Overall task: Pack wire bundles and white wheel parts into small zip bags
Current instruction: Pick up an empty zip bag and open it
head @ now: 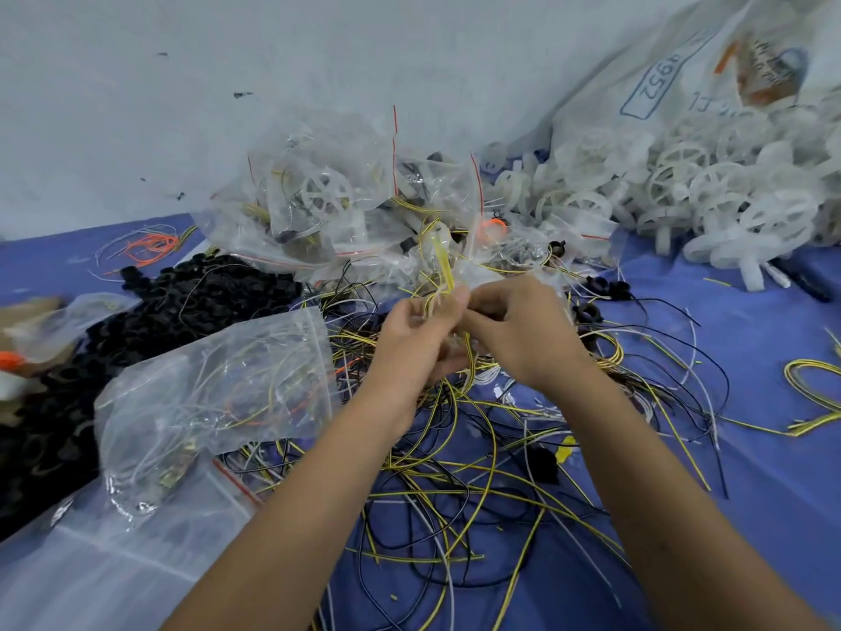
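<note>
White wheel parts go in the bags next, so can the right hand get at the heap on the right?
Probably yes, once freed. The white wheel heap lies uncovered, right of and beyond the right hand, only loose wires between them. But that hand, like the left hand, is pinching the yellow wire bundle.

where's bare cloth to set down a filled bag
Bare blue cloth lies right of the loose wires, below the white wheels. Crowded: wire tangle under both hands, black parts left, packed bags behind.
</note>
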Motion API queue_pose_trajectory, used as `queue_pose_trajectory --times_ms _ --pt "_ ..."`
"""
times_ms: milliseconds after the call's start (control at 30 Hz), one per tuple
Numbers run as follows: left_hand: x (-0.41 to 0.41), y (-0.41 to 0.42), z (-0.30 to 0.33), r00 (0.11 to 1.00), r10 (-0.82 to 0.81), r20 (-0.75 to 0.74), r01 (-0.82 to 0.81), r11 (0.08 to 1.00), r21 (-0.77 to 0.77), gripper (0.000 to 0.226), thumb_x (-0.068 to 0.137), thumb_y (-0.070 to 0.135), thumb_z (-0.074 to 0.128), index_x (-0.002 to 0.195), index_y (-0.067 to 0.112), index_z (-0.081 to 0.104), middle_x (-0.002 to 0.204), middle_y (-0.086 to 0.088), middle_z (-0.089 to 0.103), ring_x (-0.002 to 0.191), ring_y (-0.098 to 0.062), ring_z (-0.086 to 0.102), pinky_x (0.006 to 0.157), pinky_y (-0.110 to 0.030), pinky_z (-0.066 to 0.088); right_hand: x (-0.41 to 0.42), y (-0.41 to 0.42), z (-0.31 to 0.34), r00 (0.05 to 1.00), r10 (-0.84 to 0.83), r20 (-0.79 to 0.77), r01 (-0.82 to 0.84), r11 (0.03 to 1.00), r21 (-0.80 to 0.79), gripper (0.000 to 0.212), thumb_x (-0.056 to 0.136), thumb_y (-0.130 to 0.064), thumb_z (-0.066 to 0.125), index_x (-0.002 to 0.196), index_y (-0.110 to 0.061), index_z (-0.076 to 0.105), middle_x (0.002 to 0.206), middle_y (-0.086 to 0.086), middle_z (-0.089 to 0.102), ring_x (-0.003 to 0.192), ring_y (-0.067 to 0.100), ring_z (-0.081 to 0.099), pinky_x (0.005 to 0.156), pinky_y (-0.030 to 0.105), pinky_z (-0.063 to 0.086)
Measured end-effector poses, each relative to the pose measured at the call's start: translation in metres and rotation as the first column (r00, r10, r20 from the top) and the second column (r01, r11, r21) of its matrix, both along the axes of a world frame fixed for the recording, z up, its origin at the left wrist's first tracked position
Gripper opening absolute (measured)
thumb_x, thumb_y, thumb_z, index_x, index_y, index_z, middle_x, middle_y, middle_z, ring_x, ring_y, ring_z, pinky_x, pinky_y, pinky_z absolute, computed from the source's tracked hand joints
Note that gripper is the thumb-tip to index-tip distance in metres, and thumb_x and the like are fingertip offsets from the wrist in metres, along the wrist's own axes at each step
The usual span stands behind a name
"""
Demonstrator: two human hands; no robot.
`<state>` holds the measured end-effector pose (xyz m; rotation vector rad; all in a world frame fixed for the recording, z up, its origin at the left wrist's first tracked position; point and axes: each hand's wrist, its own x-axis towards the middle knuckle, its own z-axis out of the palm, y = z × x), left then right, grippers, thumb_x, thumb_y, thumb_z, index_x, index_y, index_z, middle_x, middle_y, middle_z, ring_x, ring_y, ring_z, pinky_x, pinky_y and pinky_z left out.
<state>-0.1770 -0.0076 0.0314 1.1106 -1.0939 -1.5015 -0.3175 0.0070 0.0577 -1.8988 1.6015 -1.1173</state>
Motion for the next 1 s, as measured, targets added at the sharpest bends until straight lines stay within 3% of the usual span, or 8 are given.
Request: queue_pose_trajectory --times_ms 67,167,267,400,533,767,900,1000 --pt "-0.001 0.001 -0.001 0.986 0.096 0.138 -0.079 0.990 -0.120 0.036 0.089 0.037 0.079 0.105 0.009 0.063 0.097 -0.011 0.071 0.080 -0.023 0.074 0.060 -0.028 0.060 0.002 0.001 0.001 0.996 0.031 -0.086 -0.031 1.000 -0.004 0.031 0.093 -0.016 0.066 0.068 0.000 0.065 0.058 0.018 0.057 0.051 0.020 0.036 0.051 0.034 0.031" --pt "0.006 0.000 -0.003 0.965 0.154 0.214 -0.110 0.973 -0.203 0.011 0.093 0.011 0.071 0.093 0.000 0.066 0.085 -0.014 0.070 0.067 -0.016 0.073 0.061 -0.037 0.063 -0.006 0.000 0.000 0.995 0.012 -0.098 -0.009 0.999 0.034 0.033 0.096 -0.023 0.065 0.074 0.000 0.067 0.068 0.024 0.060 0.057 0.030 0.042 0.054 0.038 0.037" --pt "0.014 -0.004 -0.005 0.936 0.142 0.322 -0.079 0.977 -0.200 0.012 0.090 0.004 0.073 0.087 -0.004 0.065 0.081 -0.018 0.071 0.061 -0.024 0.074 0.065 -0.043 0.064 -0.016 -0.001 -0.002 0.999 -0.027 -0.034 0.030 0.995 0.092 0.035 0.097 -0.030 0.066 0.073 -0.005 0.067 0.060 0.016 0.052 0.053 0.019 0.040 0.056 0.033 0.035" --pt "0.014 -0.003 -0.007 0.955 0.098 0.280 -0.065 0.990 -0.123 0.015 0.092 0.000 0.070 0.086 -0.010 0.061 0.066 -0.012 0.070 0.056 -0.026 0.072 0.052 -0.030 0.060 -0.031 -0.004 -0.007 0.968 -0.180 0.175 0.164 0.982 0.098 0.024 0.097 -0.021 0.063 0.077 -0.015 0.073 0.050 -0.004 0.052 0.048 0.016 0.043 0.052 0.032 0.037" --pt "0.010 -0.004 -0.005 0.971 0.064 0.229 -0.041 0.994 -0.105 0.016 0.092 0.004 0.073 0.083 -0.003 0.062 0.068 -0.014 0.070 0.050 -0.018 0.068 0.049 -0.019 0.053 -0.040 -0.003 -0.008 0.853 -0.250 0.458 0.214 0.968 0.130 0.024 0.101 -0.016 0.059 0.082 -0.018 0.074 0.045 -0.007 0.052 0.042 0.010 0.042 0.044 0.024 0.036" --pt "0.014 -0.009 -0.009 0.979 0.114 0.168 -0.115 0.993 -0.001 0.016 0.097 0.007 0.067 0.083 0.001 0.061 0.071 -0.014 0.070 0.054 -0.022 0.070 0.049 -0.022 0.056 -0.032 0.000 -0.007 0.804 -0.233 0.548 0.309 0.950 -0.050 0.019 0.100 -0.018 0.061 0.086 -0.018 0.074 0.051 -0.005 0.054 0.050 0.013 0.048 0.047 0.025 0.042" --pt "0.021 -0.014 -0.007 0.977 0.135 0.166 -0.138 0.990 0.007 0.016 0.096 0.006 0.068 0.083 -0.001 0.062 0.066 -0.011 0.070 0.054 -0.019 0.070 0.050 -0.022 0.056 -0.035 -0.001 -0.002 0.673 -0.172 0.719 0.271 0.962 -0.024 0.020 0.102 -0.014 0.058 0.088 -0.011 0.073 0.060 0.000 0.053 0.050 0.012 0.045 0.044 0.021 0.038" --pt "0.020 -0.010 -0.008 0.952 0.041 0.304 -0.029 0.999 -0.042 0.019 0.094 0.007 0.071 0.084 -0.006 0.062 0.069 -0.013 0.073 0.055 -0.020 0.071 0.051 -0.023 0.056 -0.036 -0.001 0.006 0.473 -0.126 0.872 0.292 0.956 -0.021 0.021 0.103 -0.012 0.056 0.090 -0.004 0.070 0.073 0.008 0.055 0.049 0.010 0.042 0.045 0.022 0.033"
